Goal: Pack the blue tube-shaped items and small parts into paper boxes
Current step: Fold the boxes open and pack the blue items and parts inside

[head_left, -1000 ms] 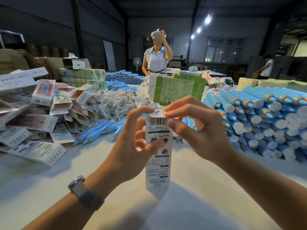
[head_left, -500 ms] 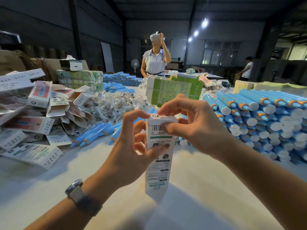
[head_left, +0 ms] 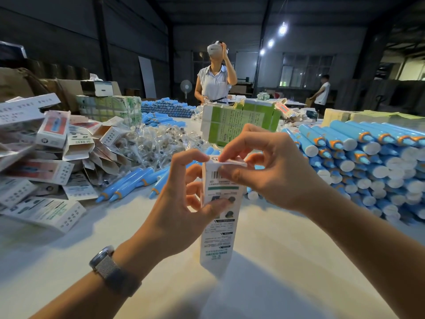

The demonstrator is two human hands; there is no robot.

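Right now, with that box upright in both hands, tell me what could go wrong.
1. The right hand pinches the top flap of the paper box; it may crease or spring open.
2. The left hand grips only the upper part, so the box could tip.
3. An elbow might topple the blue tube stack.

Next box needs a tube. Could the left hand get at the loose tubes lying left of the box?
Probably not yet: the left hand grips the box. Once it lets go, the loose tubes lie uncovered on the table.

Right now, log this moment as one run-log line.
stage: closing box top | left hand: holds paper box upright | right hand: pinches top flap | blue tubes: stacked at right | table: box bottom resting on it
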